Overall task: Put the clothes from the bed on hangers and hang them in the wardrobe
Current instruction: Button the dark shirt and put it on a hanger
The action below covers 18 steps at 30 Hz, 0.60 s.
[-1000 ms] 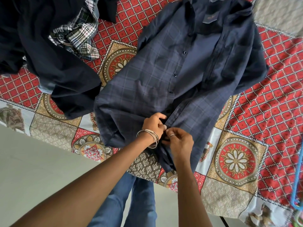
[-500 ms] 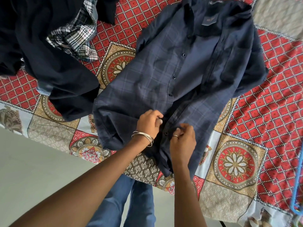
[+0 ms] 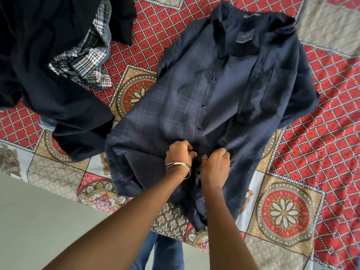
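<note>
A dark navy checked shirt [image 3: 175, 106] lies spread on the bed, collar at the far end, front placket partly open with three buttons showing. My left hand [image 3: 180, 153], with bangles at the wrist, pinches the left placket edge low on the shirt. My right hand [image 3: 215, 165] pinches the facing edge right beside it. The fingertips of both hands meet at the placket, and what they hold between them is hidden. A heap of dark clothes [image 3: 48, 65] with a black-and-white plaid shirt [image 3: 85, 61] lies at the far left. No hanger or wardrobe is in view.
The bed carries a red, gold and white patterned sheet [image 3: 321, 133]. Its near edge runs diagonally from left to lower right, with pale floor [image 3: 39, 221] below it. My jeans-clad legs [image 3: 165, 254] stand against the bed edge.
Both hands have crept slightly up the placket toward the collar, staying together on the shirt front. The shirt and the clothes heap lie as before.
</note>
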Tool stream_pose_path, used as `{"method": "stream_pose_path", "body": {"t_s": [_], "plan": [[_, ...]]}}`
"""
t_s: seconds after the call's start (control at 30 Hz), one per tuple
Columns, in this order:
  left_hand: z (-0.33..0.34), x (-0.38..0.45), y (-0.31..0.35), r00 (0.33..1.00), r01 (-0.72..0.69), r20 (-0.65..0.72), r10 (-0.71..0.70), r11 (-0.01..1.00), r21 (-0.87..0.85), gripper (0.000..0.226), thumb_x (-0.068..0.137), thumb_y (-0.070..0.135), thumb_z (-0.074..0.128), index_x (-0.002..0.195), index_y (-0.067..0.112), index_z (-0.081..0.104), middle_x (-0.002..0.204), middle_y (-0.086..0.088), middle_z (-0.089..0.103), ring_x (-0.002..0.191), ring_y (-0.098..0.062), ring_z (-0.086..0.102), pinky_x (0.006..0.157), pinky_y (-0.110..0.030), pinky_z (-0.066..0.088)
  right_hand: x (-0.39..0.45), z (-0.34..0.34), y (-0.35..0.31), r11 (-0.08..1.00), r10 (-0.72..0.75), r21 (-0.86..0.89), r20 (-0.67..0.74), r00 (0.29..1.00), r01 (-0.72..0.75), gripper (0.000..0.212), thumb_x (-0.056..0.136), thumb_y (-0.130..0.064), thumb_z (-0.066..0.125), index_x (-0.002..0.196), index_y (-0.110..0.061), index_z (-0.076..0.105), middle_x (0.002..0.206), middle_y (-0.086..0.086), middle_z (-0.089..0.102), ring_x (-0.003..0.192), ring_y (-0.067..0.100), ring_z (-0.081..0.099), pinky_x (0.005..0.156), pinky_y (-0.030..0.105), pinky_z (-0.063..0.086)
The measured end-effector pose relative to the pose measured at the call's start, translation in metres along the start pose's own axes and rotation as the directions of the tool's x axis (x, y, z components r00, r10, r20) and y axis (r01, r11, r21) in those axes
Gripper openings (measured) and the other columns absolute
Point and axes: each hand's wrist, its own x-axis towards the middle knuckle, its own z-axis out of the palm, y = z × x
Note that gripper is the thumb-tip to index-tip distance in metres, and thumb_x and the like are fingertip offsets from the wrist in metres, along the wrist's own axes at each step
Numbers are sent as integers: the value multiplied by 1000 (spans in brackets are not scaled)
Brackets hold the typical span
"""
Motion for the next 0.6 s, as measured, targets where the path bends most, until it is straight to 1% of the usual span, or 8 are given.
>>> {"method": "stream_pose_path", "body": {"t_s": [0.1, 0.17, 0.23, 0.3, 0.37, 0.4, 0.47, 0.6], "plan": [[2, 2, 1, 1000, 3, -7, -3, 1000, 21, 14, 76, 30, 75, 84, 21, 69, 95, -4, 68, 90, -26, 65, 81, -41, 52, -2, 1, 2, 998, 60, 22, -31, 998, -59, 27, 92, -13, 56, 112, 3, 48, 123, 21, 52, 117, 38, 49, 80, 41, 44], [2, 2, 2, 1000, 5, -19, -5, 1000, -8, 11, 75, 28, 76, 78, 21, 69, 89, -2, 69, 85, -25, 65, 79, -40, 53, -3, 4, 6, 993, 81, 86, -54, 995, -77, 25, 90, -9, 54, 110, 5, 53, 119, 22, 55, 114, 40, 51, 77, 41, 42], [2, 2, 3, 1000, -8, -30, 7, 999, -36, 10, 75, 26, 76, 73, 21, 68, 83, 0, 68, 80, -23, 65, 76, -37, 54, 1, 6, 11, 970, 123, 219, -75, 990, -104, 26, 87, -9, 56, 110, 3, 60, 114, 21, 60, 108, 39, 54, 77, 38, 40], [1, 2, 3, 999, -27, -38, 25, 998, -49, 10, 74, 24, 76, 71, 20, 68, 80, 0, 66, 76, -21, 63, 74, -34, 53, 3, 5, 15, 928, 146, 357, -94, 985, -103, 24, 83, -10, 61, 106, -2, 68, 102, 17, 67, 98, 36, 60, 76, 33, 41], [2, 2, 2, 997, -48, -61, 43, 995, -82, 9, 72, 22, 77, 70, 19, 68, 78, 0, 64, 72, -19, 61, 71, -32, 51, 3, 4, 18, 895, 129, 440, -83, 988, -80, 20, 82, -10, 66, 101, -6, 72, 89, 12, 71, 86, 26, 64, 73, 24, 40], [3, 3, 1, 996, -61, -73, 52, 991, -115, 9, 71, 19, 78, 69, 18, 69, 76, 0, 64, 70, -18, 60, 70, -31, 51, 1, 2, 18, 881, 109, 468, -77, 991, -61, 20, 82, -9, 67, 100, -8, 73, 86, 10, 72, 80, 21, 64, 71, 18, 39], [5, 2, 1, 992, -111, -80, 97, 975, -194, 10, 70, 14, 79, 67, 14, 69, 72, 0, 63, 64, -14, 58, 66, -28, 50, -3, 0, 19, 867, 57, 499, -91, 994, -4, 21, 83, -7, 66, 102, -9, 75, 84, 9, 73, 73, 15, 60, 70, 12, 38], [3, 0, 1, 981, -192, -33, 191, 941, -277, 9, 71, 8, 78, 69, 8, 69, 69, 2, 59, 56, -5, 52, 59, -13, 43, -3, 1, 22, 846, -6, 532, -64, 998, 39, 23, 84, -4, 66, 104, -10, 75, 82, 8, 73, 72, 16, 63, 76, 19, 48]]}}
